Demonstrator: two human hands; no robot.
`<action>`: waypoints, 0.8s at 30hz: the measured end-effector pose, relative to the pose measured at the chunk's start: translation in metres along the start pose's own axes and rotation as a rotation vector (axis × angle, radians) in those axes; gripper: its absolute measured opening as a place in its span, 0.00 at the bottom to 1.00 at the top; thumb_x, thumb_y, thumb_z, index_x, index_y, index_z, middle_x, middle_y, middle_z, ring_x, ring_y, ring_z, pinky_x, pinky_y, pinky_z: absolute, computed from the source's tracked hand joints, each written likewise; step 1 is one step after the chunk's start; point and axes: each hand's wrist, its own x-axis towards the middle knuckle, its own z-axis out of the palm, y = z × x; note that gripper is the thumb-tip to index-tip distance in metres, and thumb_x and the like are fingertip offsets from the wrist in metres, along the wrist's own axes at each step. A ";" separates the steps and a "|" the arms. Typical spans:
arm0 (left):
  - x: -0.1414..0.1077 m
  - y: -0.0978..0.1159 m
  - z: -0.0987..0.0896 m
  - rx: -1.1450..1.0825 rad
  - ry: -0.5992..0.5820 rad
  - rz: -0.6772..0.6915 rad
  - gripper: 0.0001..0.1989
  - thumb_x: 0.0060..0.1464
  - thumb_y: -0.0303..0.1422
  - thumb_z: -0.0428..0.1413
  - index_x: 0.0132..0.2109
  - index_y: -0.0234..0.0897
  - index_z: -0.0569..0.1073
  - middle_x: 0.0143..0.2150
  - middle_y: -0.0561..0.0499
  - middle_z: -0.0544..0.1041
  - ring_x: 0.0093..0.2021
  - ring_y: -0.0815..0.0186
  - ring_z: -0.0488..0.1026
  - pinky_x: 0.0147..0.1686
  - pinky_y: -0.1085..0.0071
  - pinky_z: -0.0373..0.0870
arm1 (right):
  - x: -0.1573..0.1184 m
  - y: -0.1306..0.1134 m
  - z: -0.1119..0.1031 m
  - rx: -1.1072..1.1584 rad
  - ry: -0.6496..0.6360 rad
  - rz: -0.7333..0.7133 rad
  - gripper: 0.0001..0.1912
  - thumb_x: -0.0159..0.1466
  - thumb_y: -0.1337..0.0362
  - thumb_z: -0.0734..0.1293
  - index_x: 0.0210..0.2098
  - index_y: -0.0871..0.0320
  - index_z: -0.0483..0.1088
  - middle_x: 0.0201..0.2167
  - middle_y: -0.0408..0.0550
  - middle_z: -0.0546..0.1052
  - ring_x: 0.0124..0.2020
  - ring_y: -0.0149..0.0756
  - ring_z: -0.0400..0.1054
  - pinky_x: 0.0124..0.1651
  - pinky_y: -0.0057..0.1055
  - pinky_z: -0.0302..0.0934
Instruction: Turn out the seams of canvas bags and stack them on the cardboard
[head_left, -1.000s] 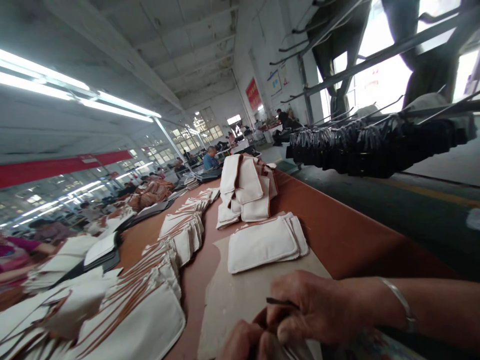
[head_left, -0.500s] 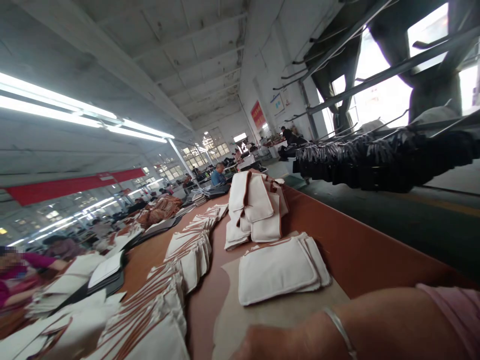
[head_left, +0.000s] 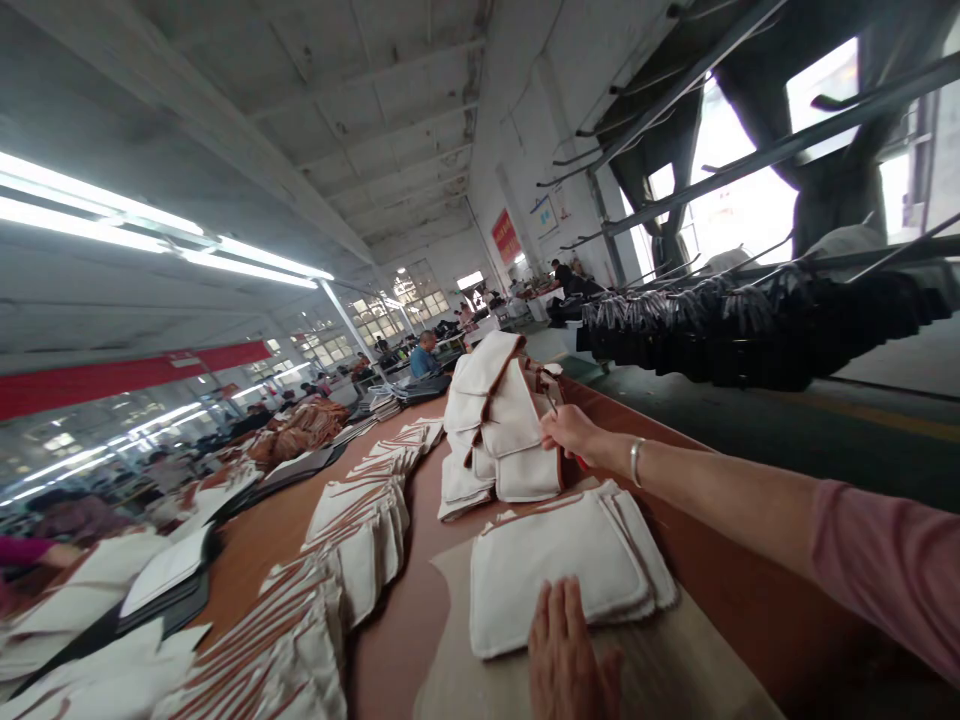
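My left hand (head_left: 568,650) lies flat with fingers stretched over the near edge of a small stack of white padded panels (head_left: 551,565). Beyond that stack, my right hand (head_left: 571,436) is closed round a small tool with a red part and a thin metal tip (head_left: 551,397). It is beside the right side of a taller heap of white pieces with brown edges (head_left: 517,425). The tool is too small to name surely. Under the near stack is a greyish-beige sheet (head_left: 457,670) on the brown table (head_left: 675,550).
Overlapping rows of white, brown-edged pieces (head_left: 360,540) run along the left. Farther left are dark sheets (head_left: 180,603) and another person's sleeve and arm (head_left: 34,553). Black items hang from a metal rack (head_left: 750,330) at the right.
My right arm has reached forward from the near edge to the tall heap. My left hand has come into view on the near stack. The view has shifted slightly.
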 end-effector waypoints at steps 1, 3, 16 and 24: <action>0.011 0.000 0.011 0.007 -0.117 -0.008 0.36 0.53 0.32 0.62 0.68 0.35 0.62 0.68 0.43 0.67 0.69 0.46 0.59 0.66 0.51 0.61 | -0.010 0.020 -0.003 -0.004 -0.029 0.017 0.12 0.69 0.59 0.65 0.42 0.63 0.71 0.34 0.46 0.75 0.30 0.30 0.70 0.31 0.28 0.68; 0.029 -0.001 0.025 -0.008 -0.282 -0.005 0.37 0.54 0.31 0.60 0.69 0.39 0.59 0.71 0.47 0.62 0.71 0.49 0.55 0.68 0.52 0.57 | -0.033 0.057 -0.011 -0.006 -0.067 0.049 0.09 0.67 0.62 0.67 0.37 0.64 0.71 0.29 0.45 0.74 0.26 0.29 0.69 0.24 0.23 0.63; 0.081 -0.012 -0.022 -0.247 -0.505 0.062 0.09 0.59 0.31 0.57 0.45 0.44 0.80 0.53 0.52 0.80 0.51 0.62 0.75 0.53 0.66 0.70 | -0.086 0.146 -0.023 0.119 0.054 0.158 0.11 0.59 0.62 0.62 0.38 0.62 0.69 0.33 0.51 0.78 0.30 0.34 0.74 0.16 0.20 0.50; 0.076 -0.012 0.011 -0.486 -0.143 -0.472 0.09 0.63 0.32 0.56 0.34 0.35 0.75 0.28 0.55 0.75 0.34 0.63 0.75 0.42 0.60 0.72 | -0.080 0.162 0.000 -0.029 0.139 0.154 0.15 0.64 0.62 0.56 0.46 0.61 0.67 0.41 0.56 0.78 0.40 0.39 0.75 0.22 0.23 0.59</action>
